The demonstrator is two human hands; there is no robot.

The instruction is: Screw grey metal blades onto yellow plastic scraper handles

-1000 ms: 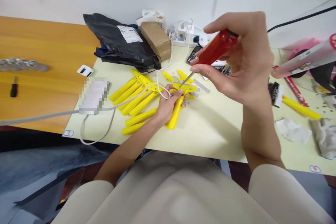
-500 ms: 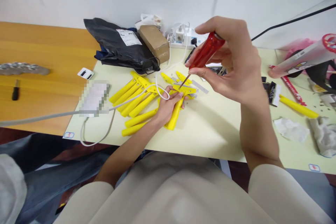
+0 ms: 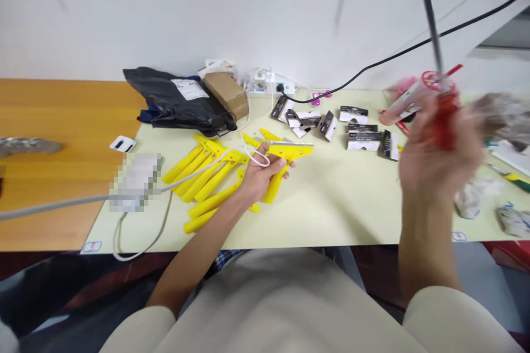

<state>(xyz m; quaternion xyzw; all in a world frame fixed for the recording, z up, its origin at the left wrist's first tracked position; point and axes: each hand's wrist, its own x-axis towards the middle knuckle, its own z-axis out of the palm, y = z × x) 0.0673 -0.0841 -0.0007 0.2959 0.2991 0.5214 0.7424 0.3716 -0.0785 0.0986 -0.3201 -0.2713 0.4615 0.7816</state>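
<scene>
A yellow scraper [image 3: 292, 150] with a metal blade along its wide head is gripped in my left hand [image 3: 261, 175], just above the table. My right hand [image 3: 439, 149], blurred by motion, is raised at the right and closed around the red handle of a screwdriver [image 3: 446, 121]. The screwdriver's shaft points up, well away from the scraper. Several more yellow scrapers [image 3: 202, 171] lie fanned out left of my left hand. A white cable [image 3: 207, 164] loops across them and over my left hand.
Several black-and-white card packages [image 3: 364, 139] lie toward the back. A black plastic bag [image 3: 174, 100], a cardboard box [image 3: 227, 94] and a power strip [image 3: 271, 84] stand by the wall. At the right are a printed tube [image 3: 408, 100] and crumpled gloves [image 3: 513, 218].
My right hand has lifted the screwdriver off the scraper's head and swung it right, its tip now upward. My left hand still holds the scraper. The view has shifted.
</scene>
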